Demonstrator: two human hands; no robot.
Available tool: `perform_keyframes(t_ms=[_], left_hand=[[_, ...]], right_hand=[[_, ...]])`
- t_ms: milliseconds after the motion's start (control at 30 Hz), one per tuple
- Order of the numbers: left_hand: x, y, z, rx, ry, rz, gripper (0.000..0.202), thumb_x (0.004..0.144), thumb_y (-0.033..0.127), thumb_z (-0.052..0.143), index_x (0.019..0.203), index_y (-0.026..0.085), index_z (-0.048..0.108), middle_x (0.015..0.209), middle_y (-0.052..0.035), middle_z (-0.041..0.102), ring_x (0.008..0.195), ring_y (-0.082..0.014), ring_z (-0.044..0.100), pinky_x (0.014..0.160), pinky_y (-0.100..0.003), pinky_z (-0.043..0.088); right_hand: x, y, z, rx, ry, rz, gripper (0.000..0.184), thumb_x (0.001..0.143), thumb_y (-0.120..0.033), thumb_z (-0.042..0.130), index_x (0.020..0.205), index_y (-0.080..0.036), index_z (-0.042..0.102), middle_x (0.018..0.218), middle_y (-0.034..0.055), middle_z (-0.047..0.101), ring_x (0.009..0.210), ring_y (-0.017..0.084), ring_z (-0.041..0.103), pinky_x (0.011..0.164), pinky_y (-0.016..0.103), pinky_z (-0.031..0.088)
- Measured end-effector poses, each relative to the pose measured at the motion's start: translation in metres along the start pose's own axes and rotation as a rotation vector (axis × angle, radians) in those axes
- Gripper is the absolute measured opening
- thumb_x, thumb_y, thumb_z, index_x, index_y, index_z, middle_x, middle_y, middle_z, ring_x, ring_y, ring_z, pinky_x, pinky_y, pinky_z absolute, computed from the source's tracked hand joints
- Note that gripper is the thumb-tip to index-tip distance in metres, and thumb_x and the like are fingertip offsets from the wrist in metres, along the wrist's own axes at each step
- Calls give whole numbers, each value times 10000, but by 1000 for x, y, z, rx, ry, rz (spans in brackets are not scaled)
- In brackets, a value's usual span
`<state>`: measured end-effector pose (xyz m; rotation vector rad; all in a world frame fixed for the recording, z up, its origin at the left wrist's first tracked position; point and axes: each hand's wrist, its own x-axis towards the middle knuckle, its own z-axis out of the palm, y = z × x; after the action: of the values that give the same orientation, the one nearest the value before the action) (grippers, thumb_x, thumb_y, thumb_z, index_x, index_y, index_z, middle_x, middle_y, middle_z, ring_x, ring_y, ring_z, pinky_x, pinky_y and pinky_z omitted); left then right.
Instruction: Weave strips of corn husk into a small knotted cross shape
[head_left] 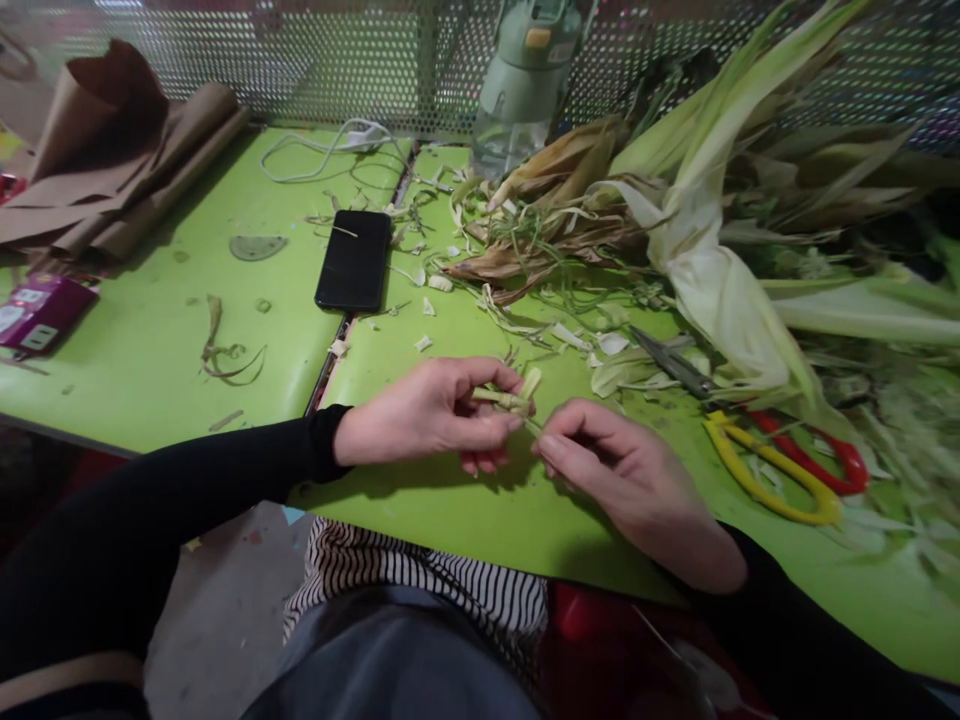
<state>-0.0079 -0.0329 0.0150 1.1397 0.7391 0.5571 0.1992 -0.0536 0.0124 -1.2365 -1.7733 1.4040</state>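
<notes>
Between the thumb and fingers of my left hand (435,410) is a small bundle of pale green corn husk (504,399), its folded end sticking out past the fingertips. My right hand (626,470) pinches a thin green strip (533,428) that runs up to this bundle. The two hands are close together over the front part of the green table (450,510). To the right of my right hand lie scissors (772,470) with one yellow and one red handle, blades pointing away to the upper left.
Behind the scissors is a large pile of corn husks (720,240). A water bottle (525,90) stands by the perforated metal screen (337,60). A black phone (353,260), white cable (304,150), protractor (258,246), purple box (45,312) and brown paper (112,150) lie leftward.
</notes>
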Motion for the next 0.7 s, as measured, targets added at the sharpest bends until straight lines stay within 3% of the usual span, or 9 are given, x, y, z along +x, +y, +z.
perform_keyframes(t_ms=[100,267,333,433,567,700], left_hand=[[2,-3,-3,15,-31,13,266,877,247,657,1046,162,469,652,27,666,574,-88,654,573,-193,527],[0,-3,-2,102,-32,18,293,897,246,638,1092,177,432,615,45,642,551,-87,632,522,-175,482],[-1,-3,-1,113,-67,-55,276,887,242,650,1067,165,455,627,23,660,560,-97,648,527,-185,491],[2,-3,1,76,-108,-166,292,852,243,703,1042,145,505,670,-13,695,595,-111,678,544,-194,510],[6,-5,0,-34,-166,-205,289,811,291,765,931,130,557,736,-45,731,659,-117,704,572,-194,529],[7,-3,-4,-115,-149,-146,295,826,320,759,943,126,571,794,-60,749,714,-116,711,602,-194,542]], right_hand=[[-1,4,-1,-88,-9,-21,220,905,-444,610,913,-225,602,686,-10,555,585,130,498,520,264,407],[-3,8,4,-239,288,-201,374,860,-424,680,1183,-265,578,1053,75,615,795,199,582,700,361,514],[-1,6,4,-351,312,-324,316,870,-380,666,1170,-290,621,1163,90,597,947,245,591,831,423,512],[4,1,3,-508,240,-417,188,830,-375,706,995,-287,719,1072,79,618,1033,284,584,913,470,479],[10,-2,1,-356,159,-273,99,865,-348,667,853,-252,688,949,50,649,946,234,612,889,415,486],[10,-1,-2,-148,143,-82,211,905,-413,627,1017,-235,646,976,54,689,849,197,644,764,348,519]])
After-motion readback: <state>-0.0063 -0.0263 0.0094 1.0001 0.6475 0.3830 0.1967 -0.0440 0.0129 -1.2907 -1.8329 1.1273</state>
